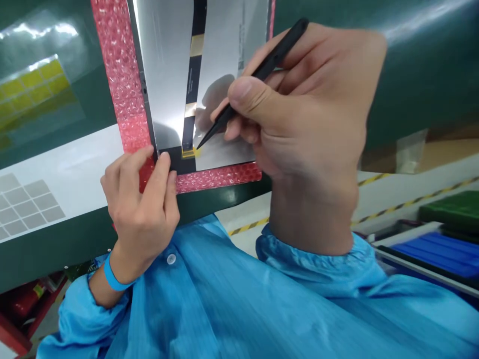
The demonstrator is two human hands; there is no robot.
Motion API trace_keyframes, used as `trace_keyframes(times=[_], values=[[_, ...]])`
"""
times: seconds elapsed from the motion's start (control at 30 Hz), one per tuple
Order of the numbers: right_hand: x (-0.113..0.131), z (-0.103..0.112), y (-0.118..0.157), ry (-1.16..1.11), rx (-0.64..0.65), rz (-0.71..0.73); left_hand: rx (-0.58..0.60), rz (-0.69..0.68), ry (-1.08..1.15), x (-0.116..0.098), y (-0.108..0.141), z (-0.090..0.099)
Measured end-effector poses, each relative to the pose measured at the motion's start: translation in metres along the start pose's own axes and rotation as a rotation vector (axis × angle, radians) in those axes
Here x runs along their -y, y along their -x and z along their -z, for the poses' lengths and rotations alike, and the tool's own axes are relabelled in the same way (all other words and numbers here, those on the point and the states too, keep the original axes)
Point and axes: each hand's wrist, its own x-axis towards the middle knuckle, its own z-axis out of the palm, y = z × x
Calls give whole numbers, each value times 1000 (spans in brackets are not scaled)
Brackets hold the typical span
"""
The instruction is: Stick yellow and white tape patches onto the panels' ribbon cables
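My right hand (299,104) grips a black pointed tool (267,65) like a pen, its tip down at a small yellow piece (189,153) at the lower end of a dark flex strip (193,75). The strip runs lengthwise over a silvery flat panel (164,65). Pink bubble wrap (220,178) shows along the panel's left and lower edges. My left hand (142,199) rests at the panel's lower left corner, fingers spread, fingertips on the corner and the wrap, holding nothing. A blue band circles the left wrist.
The table has a green top (45,259). On the left lie a sheet of yellow squares (33,87) and a white sheet with grey squares (33,204). Brown material with clear tape (411,149) is at the right edge. Blue (441,252) and green (454,209) items stand beyond, lower right.
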Motion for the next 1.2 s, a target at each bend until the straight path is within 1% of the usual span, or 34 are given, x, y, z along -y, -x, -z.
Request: trace_keyframes(times=[0.07, 0.2, 0.5, 0.67, 0.9, 1.0, 1.1, 1.2], values=[[-1, 2, -2, 13, 13, 35, -18, -31, -35, 3, -1, -3], [-6, 4, -5, 6, 23, 72, -21, -98, -73, 7, -3, -4], [-12, 11, -4, 91, 71, 113, -5, -102, -66, 7, -3, -3], [-15, 15, -3, 146, 110, 200, -7, -109, -66, 7, -3, -4], [-15, 15, -3, 136, 108, 168, -11, -107, -65, 7, -3, -4], [-15, 15, -4, 126, 108, 179, -8, -107, -59, 8, -3, -4], [-14, 14, -4, 154, 120, 196, 3, -96, -45, 8, -3, -4], [-14, 14, -4, 175, 125, 171, 4, -99, -38, 8, -3, -3]])
